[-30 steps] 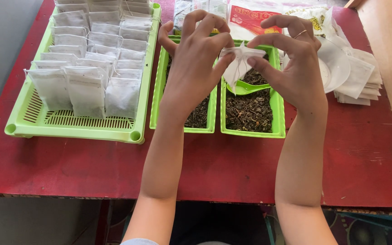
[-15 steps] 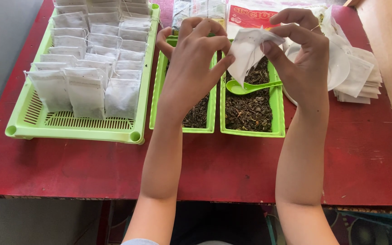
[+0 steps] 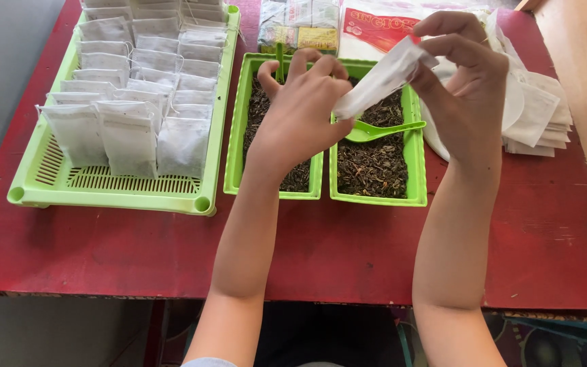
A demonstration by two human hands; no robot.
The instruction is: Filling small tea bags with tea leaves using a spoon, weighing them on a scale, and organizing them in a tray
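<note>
Both my hands hold one white paper tea bag (image 3: 380, 80), stretched slantwise between them above the right green tray (image 3: 412, 156) of loose dark tea leaves. My left hand (image 3: 301, 112) pinches the bag's lower end over the gap between the two trays. My right hand (image 3: 467, 85) grips the upper end, raised higher. A green plastic spoon (image 3: 378, 129) lies on the leaves in the right tray. The left green tray (image 3: 236, 156) also holds tea leaves, partly hidden by my left hand.
A large green slotted basket (image 3: 113, 187) at left carries several rows of filled white bags. A stack of flat white bags (image 3: 538, 115) lies at right. Printed packets (image 3: 300, 24) sit behind the trays. All rests on a red table (image 3: 334, 251).
My hands have pulled apart, drawing the bag out longer. My right hand rose and shifted right; my left hand stayed over the trays.
</note>
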